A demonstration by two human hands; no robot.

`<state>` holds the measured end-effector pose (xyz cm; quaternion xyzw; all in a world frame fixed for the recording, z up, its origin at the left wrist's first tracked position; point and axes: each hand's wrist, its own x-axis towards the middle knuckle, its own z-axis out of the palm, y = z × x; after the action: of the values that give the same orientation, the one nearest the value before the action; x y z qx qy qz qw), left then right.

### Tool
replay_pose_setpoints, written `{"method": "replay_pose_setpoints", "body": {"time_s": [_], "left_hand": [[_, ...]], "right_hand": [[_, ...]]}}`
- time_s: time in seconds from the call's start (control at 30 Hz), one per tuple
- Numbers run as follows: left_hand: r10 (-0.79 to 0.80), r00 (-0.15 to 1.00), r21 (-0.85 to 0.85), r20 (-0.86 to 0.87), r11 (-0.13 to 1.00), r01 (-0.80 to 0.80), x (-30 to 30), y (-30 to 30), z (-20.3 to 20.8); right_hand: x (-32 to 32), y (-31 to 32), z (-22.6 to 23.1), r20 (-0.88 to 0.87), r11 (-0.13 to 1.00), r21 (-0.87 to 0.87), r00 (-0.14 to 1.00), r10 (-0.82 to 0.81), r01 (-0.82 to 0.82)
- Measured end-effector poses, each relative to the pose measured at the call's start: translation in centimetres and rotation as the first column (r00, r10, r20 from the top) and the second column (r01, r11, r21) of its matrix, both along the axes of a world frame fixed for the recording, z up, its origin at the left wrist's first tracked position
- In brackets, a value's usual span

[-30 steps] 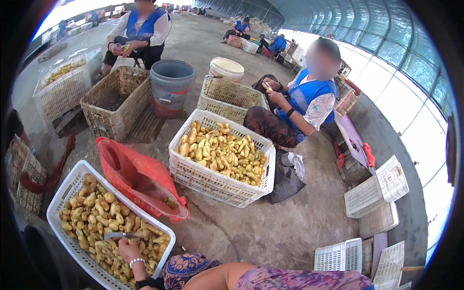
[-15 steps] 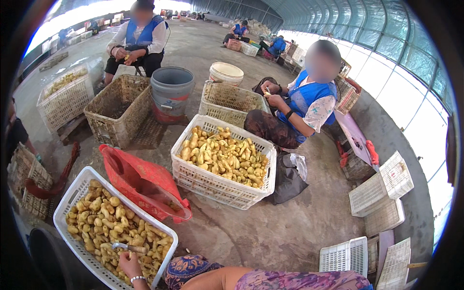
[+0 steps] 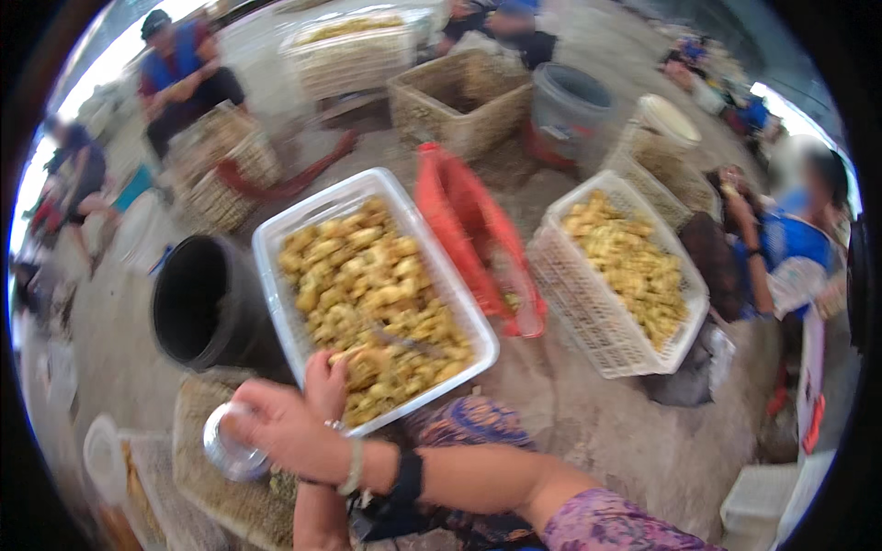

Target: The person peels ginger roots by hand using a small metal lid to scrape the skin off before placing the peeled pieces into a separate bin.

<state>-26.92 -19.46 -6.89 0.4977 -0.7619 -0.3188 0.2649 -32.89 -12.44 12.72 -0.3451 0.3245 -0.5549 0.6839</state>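
Note:
A white crate [image 3: 260, 241] full of ginger roots [image 3: 358, 257] stands in front of me. My left hand [image 3: 324, 390] is at its near left side, fingers closed round a piece of ginger [image 3: 360, 364]. On the heap lies a tool with a grey metal blade [image 3: 409, 342], blurred by motion. My right forearm crosses over the left one. Left of the crate, my right hand [image 3: 280, 424] grips a round, clear, shiny container [image 3: 233, 444]; blur hides its exact kind.
A black bucket [image 3: 190, 303] adjoins the crate's left side, with a dirty crate [image 3: 197, 432] below. A red bag [image 3: 459, 230] lies to the right, then a second ginger crate [image 3: 611, 354]. A grey bucket [image 3: 571, 101] stands farther back. Co-workers sit around.
My view has swung to the left, so the crates appear farther right. My right hand has come into view, holding the clear container. My left hand stays at the ginger.

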Motion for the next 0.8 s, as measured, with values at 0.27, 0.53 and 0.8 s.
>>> {"method": "replay_pose_setpoints", "body": {"time_s": [0.27, 0.53, 0.8], "left_hand": [[0.402, 0.588, 0.534, -0.702, 0.844, 0.060, 5.9, 1.8, 9.1], [0.447, 0.540, 0.617, -0.713, 0.766, 0.181, 8.9, 4.0, 13.0], [0.296, 0.569, 0.395, -0.768, 0.917, 0.056, 10.8, 5.4, 17.4]], "right_hand": [[-4.5, -1.0, 1.9, 0.232, 0.956, -0.003, 0.930, -0.284, 0.293], [-7.4, -2.1, 0.4, 0.059, 0.888, -0.046, 0.888, -0.455, 0.458], [-5.1, -2.1, -3.9, -0.529, 0.919, -0.306, 0.758, -0.382, 0.249]]}}
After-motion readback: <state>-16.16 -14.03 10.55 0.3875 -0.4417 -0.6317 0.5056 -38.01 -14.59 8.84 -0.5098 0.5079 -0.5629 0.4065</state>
